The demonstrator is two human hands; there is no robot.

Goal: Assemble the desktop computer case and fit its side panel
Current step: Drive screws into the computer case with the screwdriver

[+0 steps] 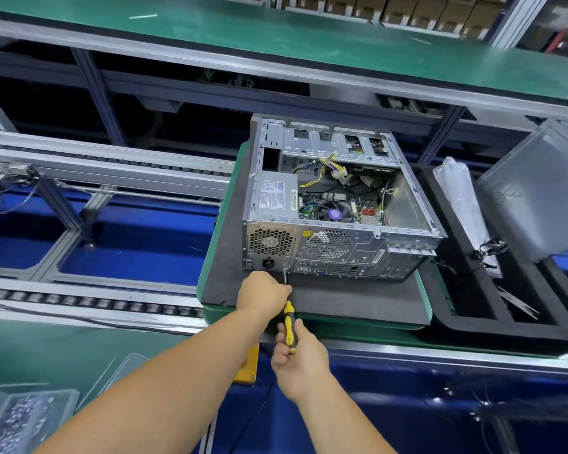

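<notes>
Screwdriver (288, 326) tip hidden behind left hand (263, 291), fingers curled at the shaft. Right hand (297, 353) grips the yellow handle. Open computer case (335, 204) lies on grey mat (358, 299); side panel (535, 191) leans well right.

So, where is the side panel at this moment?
In the head view the side panel is off the computer case, leaning tilted at the far right, beside a clear plastic bag.

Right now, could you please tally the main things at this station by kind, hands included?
Hands: 2, the left hand and the right hand
Screwdrivers: 1, the yellow-handled screwdriver
Computer cases: 1, the open computer case
Side panels: 1, the grey side panel leaning at the right
Total: 5
</notes>
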